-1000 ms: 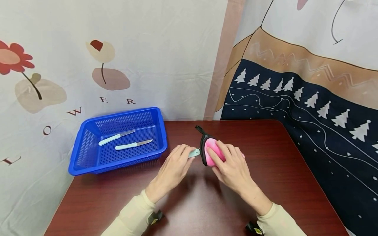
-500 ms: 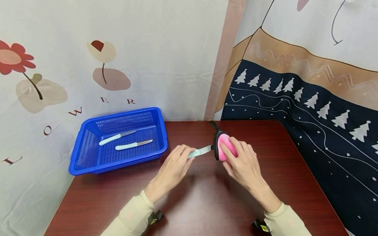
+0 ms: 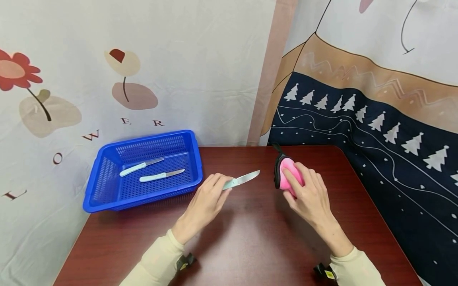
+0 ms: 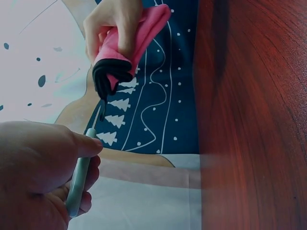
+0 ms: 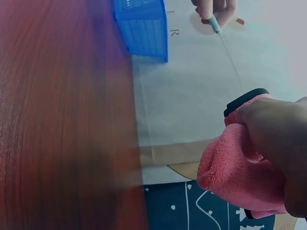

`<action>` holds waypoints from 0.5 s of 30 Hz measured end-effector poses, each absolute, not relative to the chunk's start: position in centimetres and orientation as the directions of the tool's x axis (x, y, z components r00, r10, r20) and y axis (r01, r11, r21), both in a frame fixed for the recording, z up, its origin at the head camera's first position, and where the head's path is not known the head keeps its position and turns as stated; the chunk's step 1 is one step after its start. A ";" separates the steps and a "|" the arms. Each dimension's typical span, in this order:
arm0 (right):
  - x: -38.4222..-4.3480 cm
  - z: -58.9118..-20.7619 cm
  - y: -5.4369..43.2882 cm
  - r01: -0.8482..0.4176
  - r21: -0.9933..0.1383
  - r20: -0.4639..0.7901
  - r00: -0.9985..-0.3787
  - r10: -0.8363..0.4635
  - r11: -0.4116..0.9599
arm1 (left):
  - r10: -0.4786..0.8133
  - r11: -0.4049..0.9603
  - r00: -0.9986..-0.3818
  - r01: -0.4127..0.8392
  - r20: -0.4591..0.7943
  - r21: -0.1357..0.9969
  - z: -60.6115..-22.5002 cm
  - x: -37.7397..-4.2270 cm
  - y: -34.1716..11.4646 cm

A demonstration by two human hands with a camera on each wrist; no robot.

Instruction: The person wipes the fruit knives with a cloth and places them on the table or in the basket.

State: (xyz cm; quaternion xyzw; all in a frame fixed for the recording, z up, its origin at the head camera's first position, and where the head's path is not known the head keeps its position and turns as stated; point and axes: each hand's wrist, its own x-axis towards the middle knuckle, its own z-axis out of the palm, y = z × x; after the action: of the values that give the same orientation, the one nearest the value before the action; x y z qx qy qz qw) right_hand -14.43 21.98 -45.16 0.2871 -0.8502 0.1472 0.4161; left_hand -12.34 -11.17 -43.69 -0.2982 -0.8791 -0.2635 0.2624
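Observation:
My left hand (image 3: 205,200) grips a small knife (image 3: 247,177) by its pale green handle, its bare blade pointing right and slightly up. In the left wrist view the handle (image 4: 79,179) lies between thumb and curled fingers. To the right, my right hand (image 3: 309,196) pinches a folded pink cloth (image 3: 291,174) with black edging and a black hanging loop. The fuzzy pink cloth (image 5: 240,167) bunches below the fingers in the right wrist view. A gap separates blade tip and cloth in the head view. Both hands are held above the table.
A blue plastic basket (image 3: 143,198) stands at the table's back left. Two knives with pale handles, an upper knife (image 3: 134,169) and a lower knife (image 3: 154,177), lie inside it. The dark red-brown table (image 3: 247,254) meets printed curtains at its back edge.
My right hand has drawn the cloth rightward along the blade and off its tip, baring the whole blade. My left hand has stayed nearly in place, tilting the knife slightly upward.

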 end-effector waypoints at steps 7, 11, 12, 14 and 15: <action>-14.1 -44.3 20.7 -0.669 -0.025 0.818 -0.441 -0.369 0.743 | 0.386 0.692 -0.687 0.657 0.615 0.299 -43.6 -12.3 -10.9; -13.7 -44.1 19.5 -0.716 -0.014 0.815 -0.413 -0.407 0.698 | 0.386 0.694 -0.683 0.658 0.620 0.292 -43.6 -12.4 -10.7; -13.6 -44.0 19.1 -0.728 -0.010 0.813 -0.405 -0.419 0.685 | 0.387 0.695 -0.683 0.658 0.620 0.292 -43.5 -12.4 -10.6; -13.4 -44.1 18.3 -0.748 0.001 0.803 -0.394 -0.446 0.663 | 0.388 0.694 -0.683 0.658 0.619 0.292 -43.5 -12.5 -10.5; -13.3 -44.2 18.0 -0.758 0.008 0.799 -0.387 -0.460 0.652 | 0.390 0.693 -0.683 0.659 0.618 0.291 -43.5 -12.5 -10.4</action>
State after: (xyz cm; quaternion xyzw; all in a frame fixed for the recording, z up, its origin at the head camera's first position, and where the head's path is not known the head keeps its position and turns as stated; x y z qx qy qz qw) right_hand -13.26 17.95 -44.21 0.3747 -0.8126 0.1828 0.4073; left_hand -12.47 -10.39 -43.53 -0.2976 -0.8813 -0.2547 0.2645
